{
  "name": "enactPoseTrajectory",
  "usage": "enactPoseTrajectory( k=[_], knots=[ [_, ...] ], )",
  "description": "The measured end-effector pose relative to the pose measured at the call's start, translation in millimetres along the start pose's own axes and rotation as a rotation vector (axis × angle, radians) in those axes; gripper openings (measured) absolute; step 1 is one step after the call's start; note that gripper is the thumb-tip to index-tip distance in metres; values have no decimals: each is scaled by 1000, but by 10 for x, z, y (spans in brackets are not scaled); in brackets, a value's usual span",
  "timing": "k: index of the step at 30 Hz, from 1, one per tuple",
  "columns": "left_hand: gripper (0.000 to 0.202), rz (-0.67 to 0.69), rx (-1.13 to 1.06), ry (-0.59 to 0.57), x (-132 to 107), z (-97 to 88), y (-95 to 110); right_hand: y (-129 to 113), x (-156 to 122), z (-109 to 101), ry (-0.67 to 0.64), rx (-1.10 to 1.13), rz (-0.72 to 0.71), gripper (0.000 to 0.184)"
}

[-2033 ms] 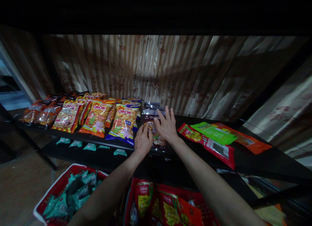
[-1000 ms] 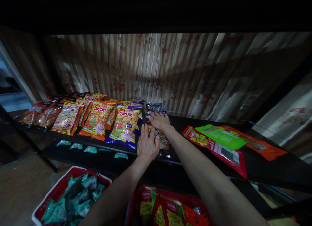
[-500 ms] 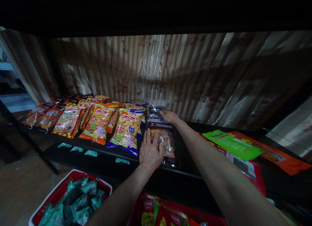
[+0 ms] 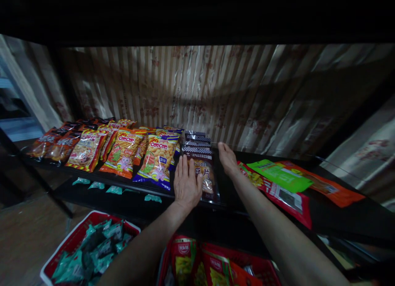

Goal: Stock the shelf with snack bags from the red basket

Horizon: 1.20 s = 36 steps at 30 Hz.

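Observation:
My left hand [image 4: 187, 181] lies flat, fingers spread, on the left side of a dark brown snack packet [image 4: 206, 180] at the front of a black shelf [image 4: 324, 214]. More dark packets with checkered tops [image 4: 196, 143] are lined up behind it. My right hand [image 4: 227, 158] hovers open just right of that row, fingers stretched toward the back, holding nothing. A red snack packet [image 4: 277, 192] lies right of my right wrist.
Orange and blue snack bags [image 4: 157, 158] and further rows [image 4: 86, 148] fill the shelf's left side. A green packet [image 4: 279, 175] and an orange packet [image 4: 327, 188] lie at the right. Below stand a red basket of teal packets [image 4: 89, 249] and a red basket of red packets [image 4: 212, 263].
My right hand has drawn back from the checkered packets at the rear and moved right, off the row. My left hand stays flat on the front dark packet.

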<state>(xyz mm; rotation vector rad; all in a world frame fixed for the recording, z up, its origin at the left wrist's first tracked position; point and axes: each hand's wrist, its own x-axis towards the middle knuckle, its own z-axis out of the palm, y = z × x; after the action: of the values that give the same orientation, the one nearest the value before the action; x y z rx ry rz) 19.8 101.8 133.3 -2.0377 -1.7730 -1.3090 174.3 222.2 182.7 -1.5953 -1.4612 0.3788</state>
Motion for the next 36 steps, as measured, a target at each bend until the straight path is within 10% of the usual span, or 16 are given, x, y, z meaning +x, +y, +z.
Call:
enactPoseTrajectory(
  k=[15, 25, 36],
  knots=[
    [56, -307, -56, -60, 249, 141, 63, 69, -747, 61, -163, 3, 91, 67],
    [55, -230, -110, 41, 611, 165, 23, -155, -514, 127, 80, 120, -121, 43],
    [70, -704, -212, -348, 738, 47, -53, 3, -629, 290, 14, -49, 8, 53]
  ],
)
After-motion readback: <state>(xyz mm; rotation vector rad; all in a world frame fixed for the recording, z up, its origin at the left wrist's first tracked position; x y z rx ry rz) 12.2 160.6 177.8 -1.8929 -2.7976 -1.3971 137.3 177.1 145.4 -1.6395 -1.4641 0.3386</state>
